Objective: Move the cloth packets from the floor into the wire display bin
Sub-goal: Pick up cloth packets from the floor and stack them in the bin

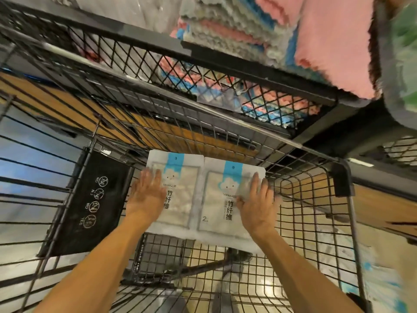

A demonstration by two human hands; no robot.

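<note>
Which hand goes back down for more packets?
Probably right. Both hands, left hand and right hand, lie flat on packets in the wire bin; blurred packets sit low on the right.

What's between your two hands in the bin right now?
In the head view, two white cloth packets lie side by side between the left hand and the right hand, inside the wire bin. Each flat hand rests on a packet's outer edge.

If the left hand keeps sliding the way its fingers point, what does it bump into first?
Probably the far wire wall of the bin, just past the top edge of the left packet under the left hand; depth is hard to judge.
</note>
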